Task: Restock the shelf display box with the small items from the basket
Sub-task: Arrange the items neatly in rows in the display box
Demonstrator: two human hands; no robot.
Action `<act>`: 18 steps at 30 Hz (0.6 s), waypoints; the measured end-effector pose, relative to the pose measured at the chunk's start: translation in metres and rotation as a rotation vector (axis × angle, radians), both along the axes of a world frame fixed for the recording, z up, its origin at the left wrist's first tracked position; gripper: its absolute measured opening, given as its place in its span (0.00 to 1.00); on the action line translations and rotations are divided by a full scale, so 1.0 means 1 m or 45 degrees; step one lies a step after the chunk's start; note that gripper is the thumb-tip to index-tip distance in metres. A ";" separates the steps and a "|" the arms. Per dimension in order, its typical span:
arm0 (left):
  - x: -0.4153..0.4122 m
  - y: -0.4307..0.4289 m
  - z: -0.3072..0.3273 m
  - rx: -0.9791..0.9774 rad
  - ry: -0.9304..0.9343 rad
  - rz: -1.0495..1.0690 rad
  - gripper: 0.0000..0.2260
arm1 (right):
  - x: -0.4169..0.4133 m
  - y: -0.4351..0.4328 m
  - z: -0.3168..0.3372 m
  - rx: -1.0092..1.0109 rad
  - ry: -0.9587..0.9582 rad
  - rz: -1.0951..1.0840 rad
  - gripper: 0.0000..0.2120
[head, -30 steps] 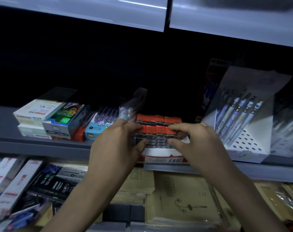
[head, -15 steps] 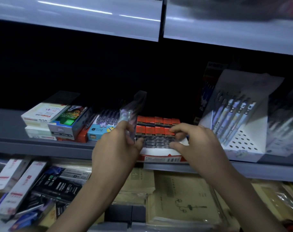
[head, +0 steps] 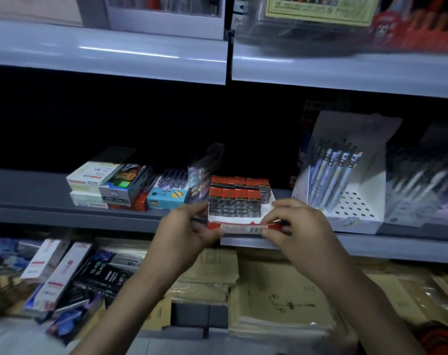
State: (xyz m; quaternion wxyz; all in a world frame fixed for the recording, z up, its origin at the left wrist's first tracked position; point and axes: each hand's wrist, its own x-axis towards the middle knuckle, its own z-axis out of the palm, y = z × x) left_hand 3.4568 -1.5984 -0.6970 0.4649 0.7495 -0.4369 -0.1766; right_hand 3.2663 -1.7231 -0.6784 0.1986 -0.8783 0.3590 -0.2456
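Shelf edge (head: 89, 216) carries the display box (head: 243, 224); left hand (head: 184, 234) at its eight o'clock and right hand (head: 301, 226) at four pinch the front corners, likely squaring it. Small items (head: 233, 198) fill its twelve o'clock; next, fill the bare front

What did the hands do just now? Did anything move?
Both hands slid back off the little red-topped items toward the front of the red box. Now the left hand grips its left front corner and the right hand pinches its front edge. The box, its items and the pens beside it stayed put.
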 end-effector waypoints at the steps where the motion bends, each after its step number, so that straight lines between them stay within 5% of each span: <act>1: 0.002 -0.001 -0.003 0.007 -0.021 0.055 0.22 | 0.002 0.001 -0.002 -0.039 -0.013 -0.033 0.03; 4: 0.004 -0.003 -0.007 -0.027 0.026 0.117 0.27 | 0.006 0.003 -0.005 -0.116 -0.037 -0.086 0.05; 18: -0.014 -0.006 -0.019 -0.179 -0.012 0.160 0.22 | 0.011 0.014 -0.014 -0.197 -0.047 -0.114 0.10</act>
